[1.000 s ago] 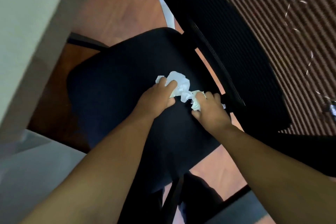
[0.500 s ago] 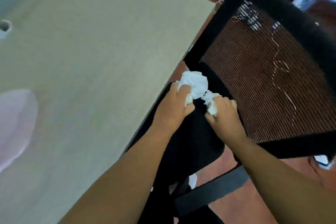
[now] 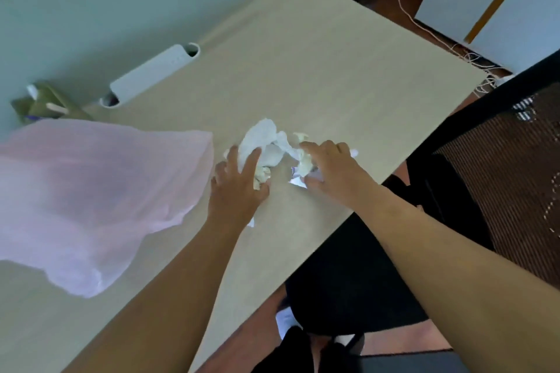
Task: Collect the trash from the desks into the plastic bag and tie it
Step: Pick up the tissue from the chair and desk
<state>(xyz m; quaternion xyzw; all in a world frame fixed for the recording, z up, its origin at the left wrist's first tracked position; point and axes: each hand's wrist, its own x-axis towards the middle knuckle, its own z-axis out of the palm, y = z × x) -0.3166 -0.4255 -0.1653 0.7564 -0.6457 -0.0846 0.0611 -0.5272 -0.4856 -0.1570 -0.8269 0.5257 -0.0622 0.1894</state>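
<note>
A wad of white crumpled paper lies on the beige desk, near its right edge. My left hand rests on the wad's left side with fingers spread apart. My right hand is at the wad's right side, thumb and fingers pinching smaller paper scraps. A pale pink plastic bag lies flat on the desk, just left of my left hand.
A black office chair with a mesh back stands at the desk's right edge, its seat below my right arm. A white tube-shaped holder and an olive packet sit along the teal partition. Cables trail on the floor.
Both hands carried the crumpled paper up from the chair seat and over onto the desk. My left hand's fingers have spread apart on it.
</note>
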